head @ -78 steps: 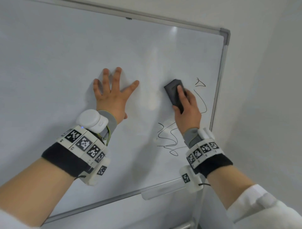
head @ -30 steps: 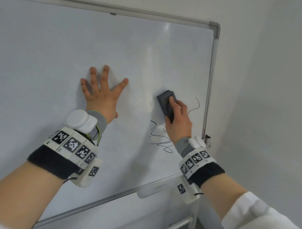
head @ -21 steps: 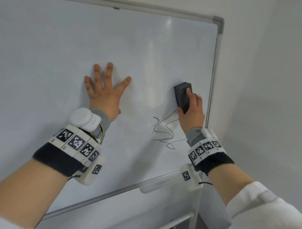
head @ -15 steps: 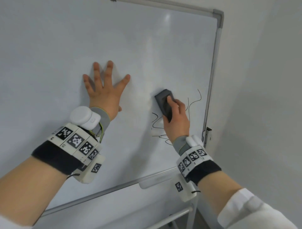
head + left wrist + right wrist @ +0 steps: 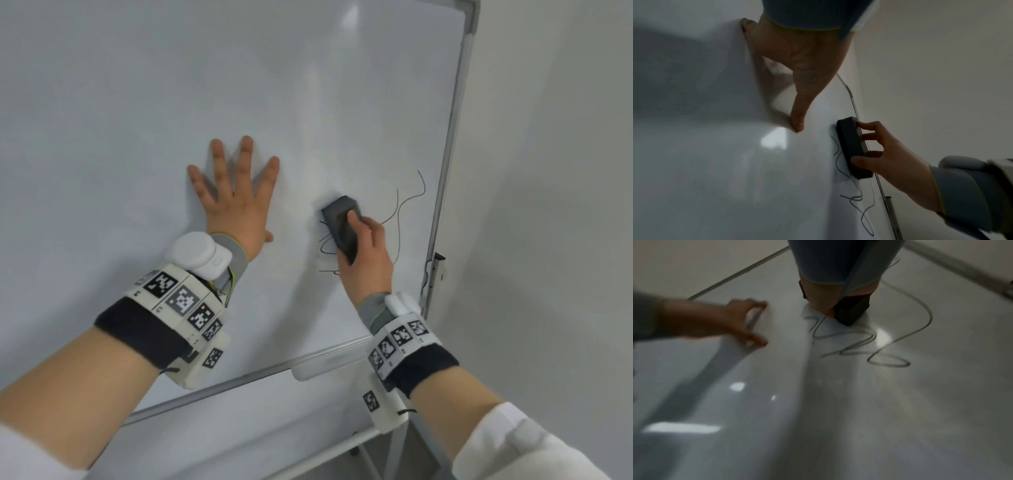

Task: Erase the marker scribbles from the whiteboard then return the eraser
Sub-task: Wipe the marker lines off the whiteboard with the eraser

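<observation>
Right hand grips the eraser centre-frame, fingers on top, over scribbles — board edge close right; left hand splayed flat.

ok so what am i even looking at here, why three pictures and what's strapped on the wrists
No machine here: a person works with two bare hands. The big picture comes from a camera worn on the head, looking down at both hands. The other two come from small cameras on the wrist bands with black-and-white square markers; each looks along its own hand, so they look darker and skewed. The surface is an upright whiteboard. The left hand lies flat on it, fingers spread, holding nothing. The right hand grips a dark grey eraser pressed against the board, on the black marker scribbles, which show beside and below it. A small pale tray sits at the board's bottom edge.
</observation>
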Demonstrator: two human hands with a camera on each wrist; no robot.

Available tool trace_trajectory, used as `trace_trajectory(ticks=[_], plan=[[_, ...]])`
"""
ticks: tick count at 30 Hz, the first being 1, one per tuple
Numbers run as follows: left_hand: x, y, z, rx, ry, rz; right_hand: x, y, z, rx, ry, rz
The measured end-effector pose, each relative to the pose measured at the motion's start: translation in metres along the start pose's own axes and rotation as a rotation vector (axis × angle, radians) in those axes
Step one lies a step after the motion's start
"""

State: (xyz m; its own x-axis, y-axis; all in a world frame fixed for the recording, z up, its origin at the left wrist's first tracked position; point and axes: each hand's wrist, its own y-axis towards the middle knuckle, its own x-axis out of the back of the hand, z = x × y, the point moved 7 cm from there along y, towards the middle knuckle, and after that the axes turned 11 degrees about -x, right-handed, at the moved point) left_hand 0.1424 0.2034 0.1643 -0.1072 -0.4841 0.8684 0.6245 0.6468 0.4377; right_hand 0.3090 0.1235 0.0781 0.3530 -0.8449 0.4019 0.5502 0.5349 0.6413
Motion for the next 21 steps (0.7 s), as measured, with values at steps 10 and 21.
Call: trace_trajectory(ticks=[10,21], plan=[[-0.009,-0.004,-0.007,-0.026,-0.038,-0.021,0.014,0.022,0.008,0.102,0.016,-0.033],[-0.015,-0.006,-0.008,-0.034,-0.043,-0.04,-0.029,-0.063,-0.022,0.344,-0.154,0.149]])
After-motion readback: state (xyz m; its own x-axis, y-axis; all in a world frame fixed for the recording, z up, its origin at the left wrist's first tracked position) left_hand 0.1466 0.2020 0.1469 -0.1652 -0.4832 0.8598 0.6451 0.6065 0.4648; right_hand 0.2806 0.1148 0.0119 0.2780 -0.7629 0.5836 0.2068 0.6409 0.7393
